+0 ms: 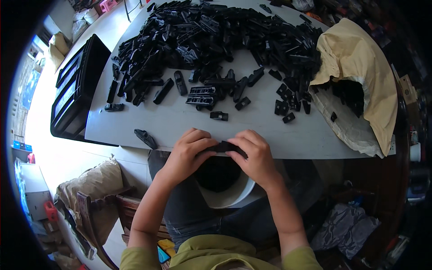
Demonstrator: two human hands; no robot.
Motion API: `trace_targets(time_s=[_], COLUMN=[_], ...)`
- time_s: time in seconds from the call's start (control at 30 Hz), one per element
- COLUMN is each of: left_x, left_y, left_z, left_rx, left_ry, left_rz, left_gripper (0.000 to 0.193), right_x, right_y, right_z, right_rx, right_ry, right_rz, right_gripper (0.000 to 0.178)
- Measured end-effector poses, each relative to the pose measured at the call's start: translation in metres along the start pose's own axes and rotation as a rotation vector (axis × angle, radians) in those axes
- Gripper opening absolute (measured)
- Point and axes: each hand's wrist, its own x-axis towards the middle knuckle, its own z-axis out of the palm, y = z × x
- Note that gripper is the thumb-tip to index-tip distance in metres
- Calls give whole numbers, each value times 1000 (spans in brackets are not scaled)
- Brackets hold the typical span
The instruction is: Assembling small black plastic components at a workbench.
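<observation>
Between my two hands, at the table's near edge, is a small black plastic part point(222, 146). My left hand point(191, 147) pinches its left end, and the fingers of my right hand point(250, 152) close on its right end. The fingers hide much of it, so I cannot tell whether it is one piece or two. Just beyond my hands lies a single black plastic piece point(219, 116). A longer black piece point(146, 139) rests near the edge, left of my left hand. Below my hands a white bucket point(246, 191) with dark contents stands between my legs.
A large heap of black plastic parts point(193, 36) covers the far side of the grey table point(180, 128). At right an open tan sack point(355, 54) lies with black pieces in its mouth. A black crate point(81, 90) stands left of the table. A wooden chair point(90, 211) is at lower left.
</observation>
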Motion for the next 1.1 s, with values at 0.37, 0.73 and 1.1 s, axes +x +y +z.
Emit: trace_targets(time_s=[0.37,0.73,1.1], left_x=[2,-64,-10], left_y=[-11,5,-2], left_z=[-1,-56,-14], left_rx=[-156,602,17], left_ry=[-20,361,136], left_rz=[-6,-317,-75], left_gripper=[27,31,29], right_x=[7,52,21], right_y=[4,0,17], right_z=[-1,26,-6], right_rx=[-31,-420,-328], right_ry=[-147,50,28], right_rz=[-134,-53,110], right_gripper=[29,40,18])
